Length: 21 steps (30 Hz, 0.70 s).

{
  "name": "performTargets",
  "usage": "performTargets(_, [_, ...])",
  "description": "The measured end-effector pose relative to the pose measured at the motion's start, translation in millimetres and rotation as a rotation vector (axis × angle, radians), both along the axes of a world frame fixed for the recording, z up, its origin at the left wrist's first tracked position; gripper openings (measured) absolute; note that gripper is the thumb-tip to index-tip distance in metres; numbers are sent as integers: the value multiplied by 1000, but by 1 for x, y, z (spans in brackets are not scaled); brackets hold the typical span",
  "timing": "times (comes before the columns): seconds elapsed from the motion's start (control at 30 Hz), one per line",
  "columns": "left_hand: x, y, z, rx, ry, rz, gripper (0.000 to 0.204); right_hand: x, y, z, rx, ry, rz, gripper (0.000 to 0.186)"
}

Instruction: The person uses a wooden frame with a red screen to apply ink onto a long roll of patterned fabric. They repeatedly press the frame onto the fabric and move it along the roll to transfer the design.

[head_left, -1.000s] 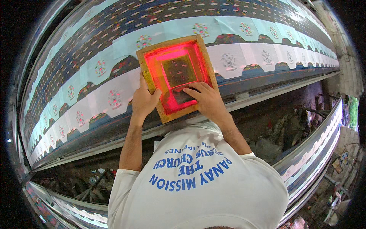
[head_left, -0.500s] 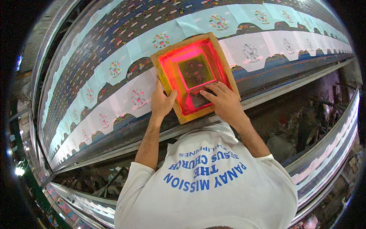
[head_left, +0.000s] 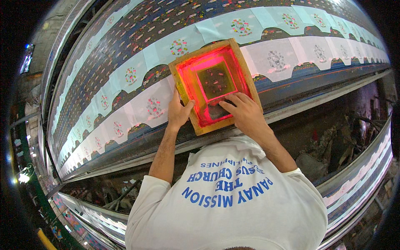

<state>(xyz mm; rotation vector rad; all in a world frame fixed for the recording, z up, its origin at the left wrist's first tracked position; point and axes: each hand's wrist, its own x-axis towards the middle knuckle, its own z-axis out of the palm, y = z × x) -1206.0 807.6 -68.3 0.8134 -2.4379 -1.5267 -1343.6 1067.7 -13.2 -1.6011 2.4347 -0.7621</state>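
Note:
A wooden-framed printing screen lies tilted over the row of pale fabric pieces in front of me. Pink-red and orange ink smears border its mesh, and a dark olive square window shows in the middle. My left hand grips the frame's left side, thumb on top and fingers around the outer edge. Over the lower part of the mesh, my right hand has its fingers bent and closed beside a dark patch. What those fingers hold, if anything, is hidden. Beside the screen lies a pale pink fabric piece with a dark outline print.
Light-blue fabric pieces with colourful prints run in a row beyond the pink ones, on a long dark table spotted with ink. The table's metal edge rail passes close to me. Another table with fabric stands at lower right; a bright lamp glows far left.
The view has shifted slightly, moving the scene a little in the picture. Both hands keep their places on the screen; my right fingers look slightly more bent.

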Motion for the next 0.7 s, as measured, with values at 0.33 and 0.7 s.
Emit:
performTargets(0.33, [1,-3,3,-113,-95,-42,89,-28,-46,-24,-61,40,-55,47])
performTargets(0.7, [1,-9,15,-58,-274,-88,106,-114,-121,-26,39,147,53,47])
